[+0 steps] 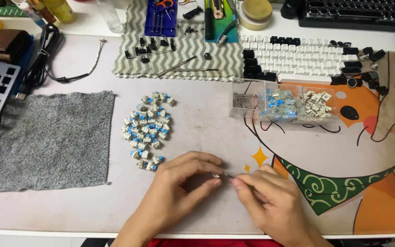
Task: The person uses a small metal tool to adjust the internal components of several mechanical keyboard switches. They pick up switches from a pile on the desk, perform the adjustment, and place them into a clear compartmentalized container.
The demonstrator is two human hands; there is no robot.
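We pinch a switch [216, 175] in our left hand [179, 183]; our right hand [266, 201] grips a thin tool [228, 175] touching it, near the switch pile [149, 130].

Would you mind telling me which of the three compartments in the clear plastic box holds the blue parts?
The middle compartment of the clear plastic box holds the blue parts. The left compartment holds small metal springs, and the right compartment holds whitish housings.

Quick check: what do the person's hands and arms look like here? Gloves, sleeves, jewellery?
Both are bare: no gloves on the left hand or the right hand, and no rings, watch or bands that I can see. The forearms show no sleeves up to the bottom edge of the picture. Fingernails are short and unpainted. A strip of red cloth shows between the forearms.
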